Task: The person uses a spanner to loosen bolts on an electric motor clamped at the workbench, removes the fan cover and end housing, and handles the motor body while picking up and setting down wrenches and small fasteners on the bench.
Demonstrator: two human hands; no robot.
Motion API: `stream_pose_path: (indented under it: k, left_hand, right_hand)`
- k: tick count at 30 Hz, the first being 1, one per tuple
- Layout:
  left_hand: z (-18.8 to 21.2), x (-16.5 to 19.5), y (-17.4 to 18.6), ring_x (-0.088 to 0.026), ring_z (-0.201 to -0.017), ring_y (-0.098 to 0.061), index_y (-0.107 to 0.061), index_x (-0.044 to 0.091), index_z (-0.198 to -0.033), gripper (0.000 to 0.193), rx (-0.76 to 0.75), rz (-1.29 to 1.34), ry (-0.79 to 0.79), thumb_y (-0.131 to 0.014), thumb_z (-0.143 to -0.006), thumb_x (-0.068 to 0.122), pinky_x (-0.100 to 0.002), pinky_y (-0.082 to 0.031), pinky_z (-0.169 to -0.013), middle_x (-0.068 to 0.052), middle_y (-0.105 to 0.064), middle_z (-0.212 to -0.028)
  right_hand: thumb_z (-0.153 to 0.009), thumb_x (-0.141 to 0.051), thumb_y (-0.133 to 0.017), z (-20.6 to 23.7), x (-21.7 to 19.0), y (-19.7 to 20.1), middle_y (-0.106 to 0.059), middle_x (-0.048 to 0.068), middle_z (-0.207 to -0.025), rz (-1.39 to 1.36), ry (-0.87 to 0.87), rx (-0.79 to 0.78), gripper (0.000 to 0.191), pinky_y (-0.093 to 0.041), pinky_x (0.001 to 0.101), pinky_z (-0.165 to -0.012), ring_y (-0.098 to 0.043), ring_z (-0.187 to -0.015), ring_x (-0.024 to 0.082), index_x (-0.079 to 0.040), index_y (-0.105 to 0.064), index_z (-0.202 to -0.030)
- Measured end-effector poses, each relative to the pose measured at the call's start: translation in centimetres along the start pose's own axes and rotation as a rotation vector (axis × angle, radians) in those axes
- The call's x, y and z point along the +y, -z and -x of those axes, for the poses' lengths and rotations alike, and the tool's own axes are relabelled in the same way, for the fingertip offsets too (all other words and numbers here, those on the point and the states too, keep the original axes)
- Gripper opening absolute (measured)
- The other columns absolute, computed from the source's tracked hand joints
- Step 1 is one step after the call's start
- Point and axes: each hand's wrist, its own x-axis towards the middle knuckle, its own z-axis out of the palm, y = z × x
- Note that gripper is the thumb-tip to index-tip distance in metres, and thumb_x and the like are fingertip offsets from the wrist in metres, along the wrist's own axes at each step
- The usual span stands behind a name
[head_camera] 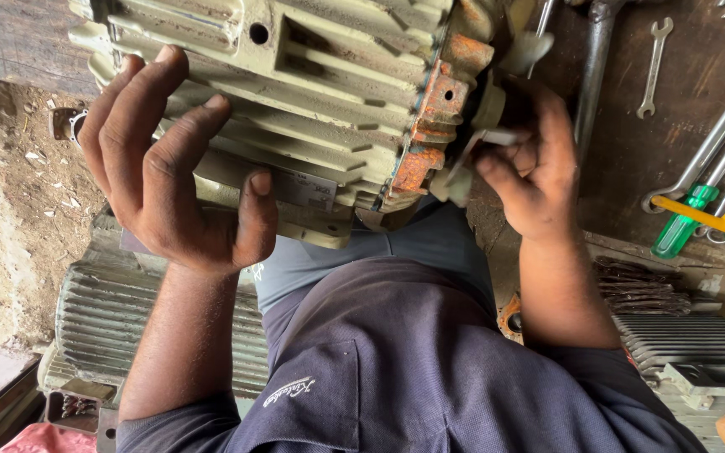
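Observation:
A pale green finned electric motor [295, 75] with a rusty orange end flange lies on a dark wooden workbench [648, 143] in front of me. My left hand [169, 168] lies flat against the motor's finned side, fingers spread, thumb near a small white label. At the flange end my right hand [530, 168] is closed around a pale plastic fan blade piece [488, 117]. What the fingertips pinch is partly hidden.
Several spanners [654, 63] and green-handled screwdrivers [681, 222] lie on the bench at right, with a yellow rod [706, 220] across them. A steel pipe [593, 67] stands beside the motor. Another ribbed motor housing [102, 327] sits low at left, above a dirt floor.

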Motion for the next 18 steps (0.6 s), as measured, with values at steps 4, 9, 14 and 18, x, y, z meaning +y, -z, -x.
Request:
stream_pose_path:
  k: [4,9,14,18]
  left_hand:
    - [-0.1,0.0,0.1,-0.043,-0.13,-0.055,-0.069,0.0,-0.115,0.044,0.006,0.012,0.007,-0.063,-0.096,0.038,-0.055,-0.045,-0.117,-0.026,-0.065,-0.132]
    - [-0.1,0.1,0.3,-0.043,-0.13,-0.055,-0.07,0.0,-0.116,0.044,-0.013,-0.006,0.016,-0.062,-0.097,0.039,-0.054,-0.045,-0.116,-0.025,-0.065,-0.132]
    - [-0.1,-0.1,0.4,-0.043,-0.129,-0.055,-0.07,-0.001,-0.115,0.044,-0.019,-0.011,0.005,-0.062,-0.096,0.039,-0.055,-0.045,-0.116,-0.026,-0.065,-0.131]
    - [0.0,-0.1,0.3,-0.043,-0.129,-0.055,-0.069,0.0,-0.115,0.044,-0.012,-0.003,0.003,-0.061,-0.097,0.039,-0.055,-0.046,-0.116,-0.026,-0.065,-0.132]
  right_hand:
    - [-0.111,-0.009,-0.067,0.2,1.0,0.3,-0.058,0.004,-0.118,0.114,-0.027,0.074,0.055,-0.049,0.0219,-0.089,-0.056,-0.098,0.006,0.002,-0.039,-0.156]
    - [-0.112,-0.01,-0.068,-0.5,0.7,0.2,-0.063,0.005,-0.114,0.096,-0.074,0.07,0.046,-0.053,0.0233,-0.082,-0.062,-0.092,0.009,0.002,-0.044,-0.149]
    - [-0.105,-0.016,-0.069,-1.4,-0.3,-0.6,-0.063,0.005,-0.121,-0.006,-0.085,0.07,0.051,-0.056,0.0257,-0.087,-0.065,-0.101,0.011,0.001,-0.042,-0.145]
    - [-0.102,-0.017,-0.077,-1.4,0.0,-0.5,-0.057,0.005,-0.138,0.044,-0.023,0.056,0.065,-0.052,0.0249,-0.105,-0.06,-0.121,0.01,0.001,-0.04,-0.152]
